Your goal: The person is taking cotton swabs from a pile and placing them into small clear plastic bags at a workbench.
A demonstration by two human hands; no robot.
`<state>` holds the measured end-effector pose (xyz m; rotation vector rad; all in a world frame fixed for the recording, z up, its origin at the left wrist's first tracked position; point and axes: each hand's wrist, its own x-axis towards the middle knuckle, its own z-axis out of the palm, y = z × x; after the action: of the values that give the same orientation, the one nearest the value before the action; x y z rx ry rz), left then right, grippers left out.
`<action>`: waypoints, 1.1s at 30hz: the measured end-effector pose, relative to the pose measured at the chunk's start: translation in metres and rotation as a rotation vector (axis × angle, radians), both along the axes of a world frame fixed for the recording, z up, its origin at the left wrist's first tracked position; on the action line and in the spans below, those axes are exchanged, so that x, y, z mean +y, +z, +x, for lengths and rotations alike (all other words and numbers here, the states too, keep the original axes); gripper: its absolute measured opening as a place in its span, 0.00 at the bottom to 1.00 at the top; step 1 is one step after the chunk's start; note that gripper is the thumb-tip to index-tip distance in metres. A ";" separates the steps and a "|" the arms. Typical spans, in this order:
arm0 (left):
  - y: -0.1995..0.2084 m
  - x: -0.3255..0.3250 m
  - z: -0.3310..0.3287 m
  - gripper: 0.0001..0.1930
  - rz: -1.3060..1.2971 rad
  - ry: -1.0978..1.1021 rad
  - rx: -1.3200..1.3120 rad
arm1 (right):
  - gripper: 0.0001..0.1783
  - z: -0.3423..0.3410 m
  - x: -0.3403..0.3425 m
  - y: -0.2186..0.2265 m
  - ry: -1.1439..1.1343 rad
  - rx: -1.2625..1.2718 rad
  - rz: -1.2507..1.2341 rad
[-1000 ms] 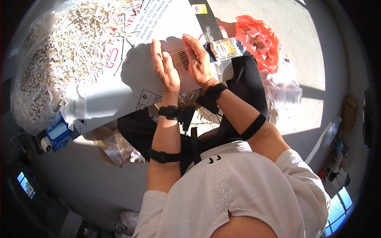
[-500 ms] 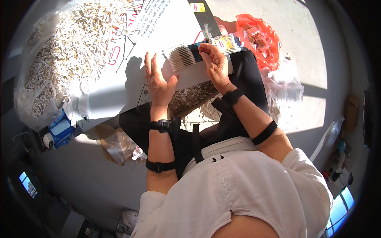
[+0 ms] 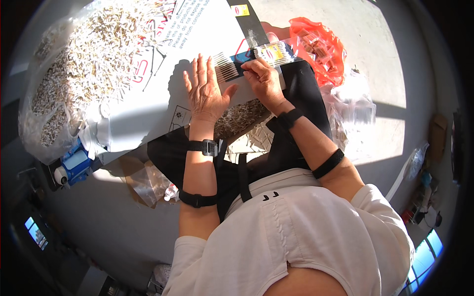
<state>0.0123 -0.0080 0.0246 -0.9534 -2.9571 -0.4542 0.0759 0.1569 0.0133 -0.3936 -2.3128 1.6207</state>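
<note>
A row of thin pale sticks [image 3: 225, 67] lies side by side across a narrow strip on the white printed board [image 3: 143, 111] over my lap. My left hand [image 3: 203, 98] is open with its fingers stretched out, lying at the left end of the row and hiding part of it. My right hand [image 3: 266, 86] is at the near side of the strip, thumb and fingers pinched together. Whatever is between those fingertips is too small to make out. Just beyond it, another set of sticks [image 3: 284, 55] bears a yellow label [image 3: 271, 52] with a red mark.
A large clear plastic bag [image 3: 37, 118] of loose short sticks [image 3: 94, 54] spreads over the board's left side. A box of more sticks [image 3: 239, 118] sits beneath its near edge. To the right are a red plastic bag [image 3: 340, 47] of small packets and clear plastic wrapping [image 3: 350, 106].
My left hand has moved right and farther away, its fingers spreading at the row's left end. My right hand has come slightly nearer and left, its fingertips lower on the strip.
</note>
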 end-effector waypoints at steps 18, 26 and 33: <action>-0.020 0.001 0.007 0.49 -0.030 0.023 0.082 | 0.06 -0.013 0.002 0.000 0.196 0.056 0.494; -0.022 0.002 0.006 0.48 -0.072 0.035 0.074 | 0.05 -0.024 0.000 0.006 0.116 0.029 0.412; -0.021 0.004 0.006 0.47 -0.057 0.041 0.069 | 0.06 -0.024 0.001 0.004 0.153 0.028 0.509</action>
<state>0.0184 -0.0045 0.0040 -0.8927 -2.9364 -0.3311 0.0519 0.1575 0.0169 -0.0780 -2.6666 1.0195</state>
